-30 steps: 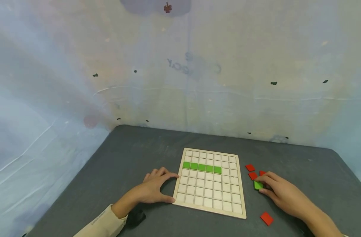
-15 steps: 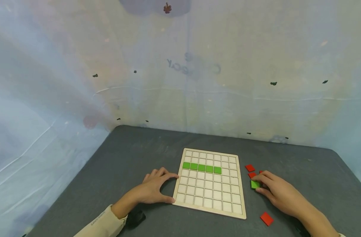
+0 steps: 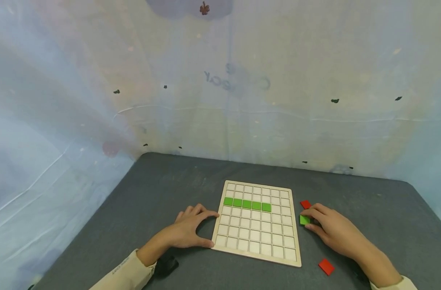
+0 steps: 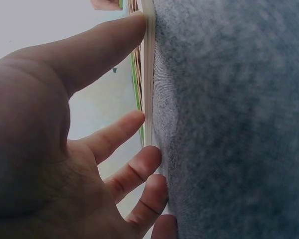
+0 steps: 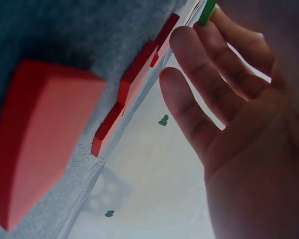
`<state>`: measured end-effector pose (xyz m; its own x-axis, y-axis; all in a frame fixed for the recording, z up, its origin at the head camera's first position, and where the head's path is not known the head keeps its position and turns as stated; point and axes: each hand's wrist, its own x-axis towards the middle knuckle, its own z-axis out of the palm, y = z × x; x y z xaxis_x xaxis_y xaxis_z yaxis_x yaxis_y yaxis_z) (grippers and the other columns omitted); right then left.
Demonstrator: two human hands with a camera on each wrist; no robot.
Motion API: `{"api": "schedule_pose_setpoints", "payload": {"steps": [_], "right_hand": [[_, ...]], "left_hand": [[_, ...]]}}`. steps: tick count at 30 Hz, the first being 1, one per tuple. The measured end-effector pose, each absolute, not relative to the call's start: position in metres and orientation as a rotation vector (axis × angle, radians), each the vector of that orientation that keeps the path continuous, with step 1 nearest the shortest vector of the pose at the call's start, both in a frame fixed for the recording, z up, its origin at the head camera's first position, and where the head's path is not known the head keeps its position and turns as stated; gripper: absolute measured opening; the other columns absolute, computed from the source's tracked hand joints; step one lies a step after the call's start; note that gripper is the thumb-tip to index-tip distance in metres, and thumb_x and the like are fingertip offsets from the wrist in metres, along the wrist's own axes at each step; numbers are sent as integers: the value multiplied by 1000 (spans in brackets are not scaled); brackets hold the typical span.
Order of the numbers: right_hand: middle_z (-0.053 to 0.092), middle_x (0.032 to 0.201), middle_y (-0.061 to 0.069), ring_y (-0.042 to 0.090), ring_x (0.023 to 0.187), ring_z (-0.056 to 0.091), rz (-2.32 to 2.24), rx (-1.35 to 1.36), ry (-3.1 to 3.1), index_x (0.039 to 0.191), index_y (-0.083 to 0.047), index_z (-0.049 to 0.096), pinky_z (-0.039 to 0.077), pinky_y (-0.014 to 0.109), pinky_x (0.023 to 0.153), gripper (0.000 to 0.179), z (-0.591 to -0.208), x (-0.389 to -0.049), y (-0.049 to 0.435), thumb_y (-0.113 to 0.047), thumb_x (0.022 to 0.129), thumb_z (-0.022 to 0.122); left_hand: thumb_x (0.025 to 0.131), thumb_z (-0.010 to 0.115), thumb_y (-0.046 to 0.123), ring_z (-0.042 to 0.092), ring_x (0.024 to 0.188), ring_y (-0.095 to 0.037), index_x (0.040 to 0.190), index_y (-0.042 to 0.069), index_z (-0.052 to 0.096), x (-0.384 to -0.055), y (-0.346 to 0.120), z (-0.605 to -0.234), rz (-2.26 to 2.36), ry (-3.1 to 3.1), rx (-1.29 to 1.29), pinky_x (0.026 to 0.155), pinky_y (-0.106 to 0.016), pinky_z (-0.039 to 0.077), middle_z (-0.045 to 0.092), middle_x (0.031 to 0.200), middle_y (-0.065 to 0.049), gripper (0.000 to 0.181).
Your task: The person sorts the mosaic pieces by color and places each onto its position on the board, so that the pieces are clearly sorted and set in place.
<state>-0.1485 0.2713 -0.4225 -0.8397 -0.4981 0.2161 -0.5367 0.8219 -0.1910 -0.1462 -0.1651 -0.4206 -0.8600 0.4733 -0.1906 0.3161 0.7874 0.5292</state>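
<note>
On the dark table lies a square wooden grid board (image 3: 254,250) with white cells, and a row of green square tiles (image 3: 247,204) fills part of one row. My left hand (image 3: 187,230) has its thumb and index fingertips against the board's left edge (image 4: 148,74), the fingers spread. To the right of the board, my right hand (image 3: 338,231) pinches a green tile (image 3: 304,220) between thumb and fingers; in the right wrist view only a corner of that green tile (image 5: 207,12) shows at the top. The remaining fingers of this hand extend beside it.
A red tile (image 3: 305,204) lies beyond my right hand, and another red tile (image 3: 326,266) lies nearer the front. Several red tiles show in the right wrist view, one large red tile (image 5: 45,134) close to the camera. A pale printed sheet (image 3: 264,133) hangs behind the table.
My right hand has moved a little left and away from me with the green tile, towards the board, now covering more of the red tiles. The left hand and board have not moved.
</note>
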Motion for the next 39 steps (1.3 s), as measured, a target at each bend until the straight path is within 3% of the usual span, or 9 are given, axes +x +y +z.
{"api": "schedule_pose_setpoints", "payload": {"steps": [20,39], "right_hand": [[58,102,-15,-4,76,48,302,799,-2840,118,-25,67,47,27,67,31,-424,-153,266,-26,88,76],[62,112,-10,6,90,62,294,851,-2819,120,-23,68,52,31,75,31,-425,-164,250,-27,90,74]], "left_hand": [[77,80,55,39,111,-16,144,38,48,-148,-166,-423,701,2669,614,86,-42,28,45,127,7,76],[77,80,55,38,112,-17,144,36,49,-148,-166,-422,710,2663,603,86,-42,29,45,128,7,76]]}}
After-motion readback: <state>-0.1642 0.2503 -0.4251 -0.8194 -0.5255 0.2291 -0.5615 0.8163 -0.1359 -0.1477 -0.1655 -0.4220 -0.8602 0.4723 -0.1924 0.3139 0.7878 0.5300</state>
